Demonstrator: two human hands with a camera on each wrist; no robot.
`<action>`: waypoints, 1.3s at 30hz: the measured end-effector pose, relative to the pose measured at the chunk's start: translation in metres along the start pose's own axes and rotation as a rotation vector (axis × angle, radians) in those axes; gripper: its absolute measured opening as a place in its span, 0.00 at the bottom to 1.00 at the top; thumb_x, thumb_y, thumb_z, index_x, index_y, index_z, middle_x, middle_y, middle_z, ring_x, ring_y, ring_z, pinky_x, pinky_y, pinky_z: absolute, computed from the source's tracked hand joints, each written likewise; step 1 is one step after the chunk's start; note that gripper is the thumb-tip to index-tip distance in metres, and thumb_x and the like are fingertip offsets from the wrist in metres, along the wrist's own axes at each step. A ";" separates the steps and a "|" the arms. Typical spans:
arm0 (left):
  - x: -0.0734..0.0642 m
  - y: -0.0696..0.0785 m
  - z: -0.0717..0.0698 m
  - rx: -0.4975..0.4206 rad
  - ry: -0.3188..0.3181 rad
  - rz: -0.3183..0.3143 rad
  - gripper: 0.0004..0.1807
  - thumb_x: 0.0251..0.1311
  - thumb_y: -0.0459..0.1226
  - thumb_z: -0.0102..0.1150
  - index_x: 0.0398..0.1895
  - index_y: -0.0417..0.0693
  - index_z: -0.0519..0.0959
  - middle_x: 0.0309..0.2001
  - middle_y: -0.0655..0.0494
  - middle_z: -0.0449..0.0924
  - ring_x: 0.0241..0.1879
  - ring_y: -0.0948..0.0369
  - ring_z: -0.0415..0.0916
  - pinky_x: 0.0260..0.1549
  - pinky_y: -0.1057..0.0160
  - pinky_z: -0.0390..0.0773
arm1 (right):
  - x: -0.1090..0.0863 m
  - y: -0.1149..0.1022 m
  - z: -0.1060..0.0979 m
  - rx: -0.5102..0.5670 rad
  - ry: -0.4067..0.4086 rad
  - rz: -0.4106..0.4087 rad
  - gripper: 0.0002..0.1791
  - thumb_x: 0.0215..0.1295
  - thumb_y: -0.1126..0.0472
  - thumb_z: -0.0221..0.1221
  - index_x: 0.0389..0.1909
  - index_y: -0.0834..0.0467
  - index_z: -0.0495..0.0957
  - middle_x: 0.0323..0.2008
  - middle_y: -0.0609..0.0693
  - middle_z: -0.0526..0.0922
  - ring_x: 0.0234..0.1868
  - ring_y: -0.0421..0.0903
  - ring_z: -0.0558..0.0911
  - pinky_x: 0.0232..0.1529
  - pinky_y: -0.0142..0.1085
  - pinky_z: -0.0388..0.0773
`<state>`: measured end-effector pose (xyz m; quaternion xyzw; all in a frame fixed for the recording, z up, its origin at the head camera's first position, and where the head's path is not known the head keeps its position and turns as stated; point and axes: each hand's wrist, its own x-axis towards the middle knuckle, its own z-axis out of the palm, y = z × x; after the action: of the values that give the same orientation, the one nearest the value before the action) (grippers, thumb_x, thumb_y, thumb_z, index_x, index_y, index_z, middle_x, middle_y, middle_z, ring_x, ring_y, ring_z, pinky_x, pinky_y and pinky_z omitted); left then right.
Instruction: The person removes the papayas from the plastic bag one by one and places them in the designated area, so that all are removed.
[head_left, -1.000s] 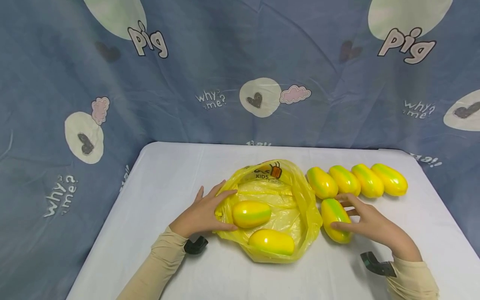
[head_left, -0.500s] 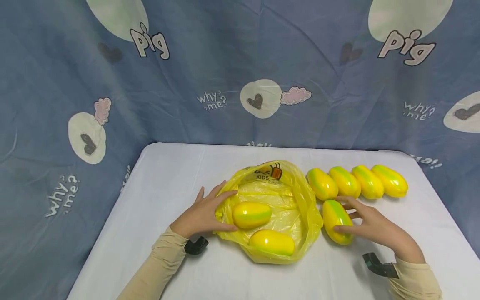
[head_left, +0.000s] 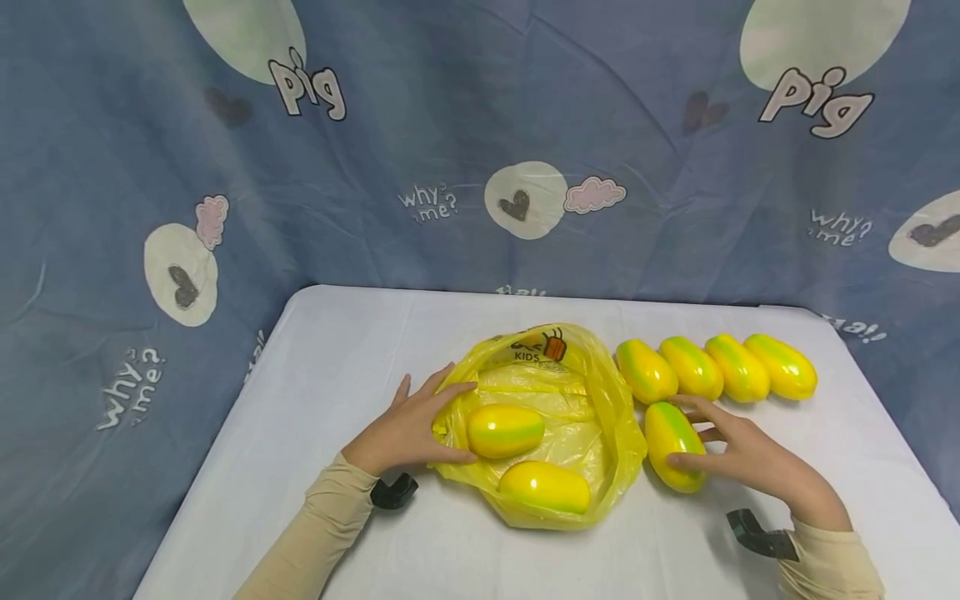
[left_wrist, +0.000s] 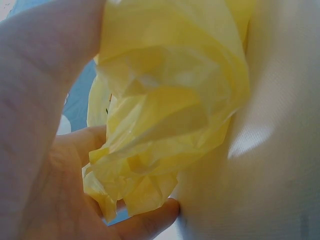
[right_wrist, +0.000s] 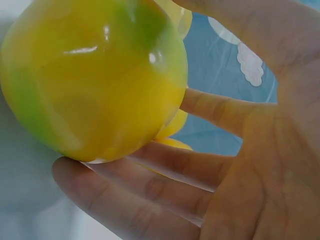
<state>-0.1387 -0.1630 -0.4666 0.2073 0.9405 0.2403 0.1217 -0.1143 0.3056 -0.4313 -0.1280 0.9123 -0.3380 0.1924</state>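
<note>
A yellow plastic bag (head_left: 558, 398) lies with its mouth spread on the white table. Two glossy yellow-green mangoes rest inside, an upper mango (head_left: 506, 431) and a lower mango (head_left: 544, 487). My left hand (head_left: 411, 427) touches the bag's left rim with thumb and fingers spread; in the left wrist view the crumpled bag side (left_wrist: 160, 115) hides part of the fingers. Right of the bag, my right hand (head_left: 738, 450) holds another mango (head_left: 672, 447), thumb on its near side and fingers round the far side. In the right wrist view fingertips touch this mango (right_wrist: 95, 80) from below.
Several more mangoes stand in a row behind the right hand, among them the leftmost mango (head_left: 646, 372) and the rightmost mango (head_left: 782, 367). A blue patterned curtain (head_left: 360, 242) hangs behind the table (head_left: 360, 333).
The head view has tilted slightly, shifting everything a little down. Both hands, the bag and the mangoes keep nearly the same places.
</note>
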 end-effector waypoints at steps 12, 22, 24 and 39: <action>0.000 0.000 0.000 -0.009 -0.001 0.000 0.57 0.44 0.70 0.73 0.79 0.67 0.62 0.85 0.51 0.45 0.81 0.47 0.54 0.79 0.31 0.30 | 0.000 0.005 0.002 0.014 -0.027 -0.010 0.49 0.62 0.47 0.72 0.78 0.56 0.58 0.69 0.71 0.72 0.60 0.67 0.80 0.51 0.56 0.85; 0.000 0.000 0.000 0.004 -0.002 0.006 0.57 0.45 0.70 0.72 0.80 0.67 0.62 0.85 0.49 0.45 0.82 0.47 0.53 0.78 0.29 0.32 | 0.002 0.004 0.006 0.012 -0.004 -0.043 0.48 0.63 0.47 0.72 0.78 0.57 0.59 0.69 0.70 0.72 0.62 0.68 0.79 0.54 0.57 0.84; 0.000 0.000 -0.001 0.004 -0.003 0.007 0.57 0.45 0.70 0.73 0.80 0.66 0.62 0.85 0.49 0.45 0.82 0.47 0.53 0.78 0.29 0.32 | 0.002 0.004 0.006 0.013 -0.003 -0.040 0.48 0.62 0.47 0.72 0.78 0.56 0.60 0.69 0.69 0.72 0.62 0.67 0.79 0.54 0.57 0.84; 0.001 0.000 0.000 0.003 -0.005 0.000 0.57 0.44 0.70 0.73 0.79 0.66 0.62 0.85 0.49 0.45 0.82 0.48 0.52 0.78 0.29 0.31 | -0.001 0.004 0.004 0.008 -0.004 -0.004 0.49 0.61 0.46 0.72 0.78 0.56 0.59 0.69 0.69 0.73 0.62 0.67 0.79 0.52 0.56 0.85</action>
<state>-0.1391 -0.1625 -0.4670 0.2082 0.9405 0.2382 0.1236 -0.1123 0.3069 -0.4369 -0.1300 0.9102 -0.3419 0.1942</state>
